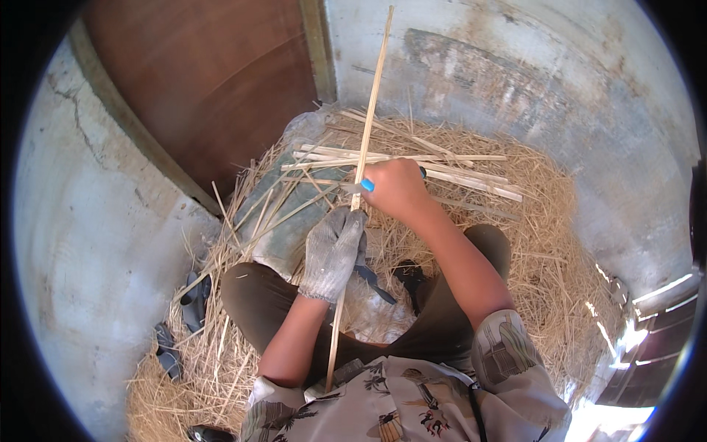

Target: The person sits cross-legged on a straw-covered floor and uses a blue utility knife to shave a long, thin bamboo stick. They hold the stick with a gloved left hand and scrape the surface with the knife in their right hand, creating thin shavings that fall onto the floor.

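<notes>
A long, pale split-bamboo strip (373, 88) runs upright through the middle of the view, from my lap to near the wall. My left hand (329, 254), in a greyish knitted glove, is closed around its lower half. Just above the glove, my bare right hand (396, 190) grips a knife (367, 185) with a blue and black handle. Its short blade points left and lies against the strip; the exact contact is hard to make out. Beyond my right hand, several more pale strips (471, 177) lie in a loose pile.
Thin shavings (545, 228) cover the floor around my crossed legs. A greenish sack (283, 221) lies to the left. Dark footwear (194, 303) sits by the left wall, and a black object (409, 278) between my legs. A brown door (206, 74) and grey walls (515, 81) enclose the space.
</notes>
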{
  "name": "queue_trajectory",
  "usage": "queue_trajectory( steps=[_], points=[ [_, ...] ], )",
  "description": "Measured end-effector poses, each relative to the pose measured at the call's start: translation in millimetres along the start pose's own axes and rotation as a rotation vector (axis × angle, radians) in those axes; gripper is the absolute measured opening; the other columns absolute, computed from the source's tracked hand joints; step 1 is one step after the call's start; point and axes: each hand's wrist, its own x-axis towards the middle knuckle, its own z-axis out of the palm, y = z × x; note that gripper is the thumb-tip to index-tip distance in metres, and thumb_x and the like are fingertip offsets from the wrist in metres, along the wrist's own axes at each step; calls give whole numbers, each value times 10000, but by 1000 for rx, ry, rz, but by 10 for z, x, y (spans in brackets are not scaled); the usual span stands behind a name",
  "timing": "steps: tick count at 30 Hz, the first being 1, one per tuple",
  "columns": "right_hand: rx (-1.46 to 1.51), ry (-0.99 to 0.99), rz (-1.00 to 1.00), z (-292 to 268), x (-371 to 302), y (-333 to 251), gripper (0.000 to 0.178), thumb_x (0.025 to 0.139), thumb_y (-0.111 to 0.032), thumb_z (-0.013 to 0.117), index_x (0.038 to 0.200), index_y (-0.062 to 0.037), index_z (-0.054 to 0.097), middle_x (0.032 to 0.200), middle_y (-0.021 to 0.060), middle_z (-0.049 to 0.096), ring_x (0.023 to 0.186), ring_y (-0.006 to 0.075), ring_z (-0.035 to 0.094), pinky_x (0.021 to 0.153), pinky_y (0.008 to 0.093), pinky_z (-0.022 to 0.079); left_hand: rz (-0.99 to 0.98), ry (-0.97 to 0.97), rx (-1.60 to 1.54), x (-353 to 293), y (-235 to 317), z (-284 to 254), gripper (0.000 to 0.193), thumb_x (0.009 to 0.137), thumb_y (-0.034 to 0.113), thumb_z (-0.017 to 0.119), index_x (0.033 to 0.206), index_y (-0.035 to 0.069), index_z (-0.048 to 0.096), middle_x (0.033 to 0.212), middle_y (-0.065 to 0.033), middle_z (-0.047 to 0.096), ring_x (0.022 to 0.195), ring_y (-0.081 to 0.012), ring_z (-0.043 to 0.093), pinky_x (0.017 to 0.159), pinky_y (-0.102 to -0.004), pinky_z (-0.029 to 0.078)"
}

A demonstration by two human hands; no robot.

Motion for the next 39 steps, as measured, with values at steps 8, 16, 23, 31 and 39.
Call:
queue_trajectory(
  steps=[8, 16, 23, 31, 39],
  points=[
    [-131, 140, -73, 310, -26, -168, 122, 874, -79, 635, 769, -56, 693, 593, 126, 643, 537, 302, 667, 488, 414, 499, 285, 222, 374, 27, -180, -119, 304, 1034, 284, 602, 931, 1, 646, 670, -77, 594, 573, -144, 569, 569, -370, 472],
    [-90, 124, 68, 304, -55, -176, 103, 845, -137, 716, 825, -39, 693, 604, 128, 640, 526, 337, 648, 482, 445, 486, -126, 93, -148, 0, -40, -47, 286, 1036, 302, 620, 964, 28, 664, 692, -9, 582, 565, -86, 521, 522, -285, 425],
    [214, -118, 205, 149, 17, -209, 110, 765, -179, 781, 810, -84, 747, 694, 148, 686, 662, 363, 688, 627, 447, 543, -100, 85, -129, -13, 15, -75, 267, 1027, 294, 641, 972, 34, 669, 693, 5, 573, 562, -78, 517, 507, -259, 414],
    [353, -151, 265, 78, -13, -232, 172, 792, -251, 812, 850, -96, 763, 741, 145, 697, 742, 374, 694, 694, 474, 539, -124, 76, -201, -53, 74, -53, 238, 1017, 275, 658, 1007, 38, 680, 704, 0, 583, 564, -82, 526, 512, -258, 422],
    [421, -48, 262, 93, -41, -198, 149, 785, -230, 798, 819, -94, 749, 699, 151, 679, 703, 365, 688, 660, 466, 532, -123, 50, -216, -85, 121, -51, 226, 1021, 272, 658, 986, 50, 678, 706, 15, 580, 573, -70, 532, 514, -253, 428]
  ],
)
